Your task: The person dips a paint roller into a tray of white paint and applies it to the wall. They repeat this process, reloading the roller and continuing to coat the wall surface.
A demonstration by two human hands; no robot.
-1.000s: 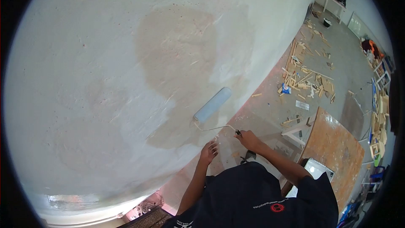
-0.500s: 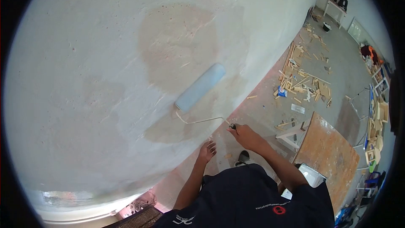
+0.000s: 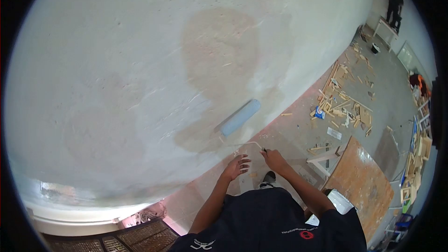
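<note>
My right hand (image 3: 276,161) is closed round the handle of a paint roller, its wire frame running up and left from the fist. The pale blue roller sleeve (image 3: 240,117) lies slanted against the white wall (image 3: 135,65), over the lower part of a beige patch (image 3: 219,51). Beside the handle, my left hand (image 3: 237,167) is raised with nothing in it, its fingers spread and pointing toward the wall's foot.
On my right stands a paint-spotted wooden table (image 3: 361,172), with a white paint tray (image 3: 339,201) at its near edge. Wood scraps (image 3: 345,105) litter the floor. Two people (image 3: 395,9) are at a trestle (image 3: 386,32) far back. A dark woven panel (image 3: 144,238) is at lower left.
The roller has moved down the wall, and my right hand has come lower with it. My left hand has shifted slightly right, nearer the handle. The view has turned a little.
</note>
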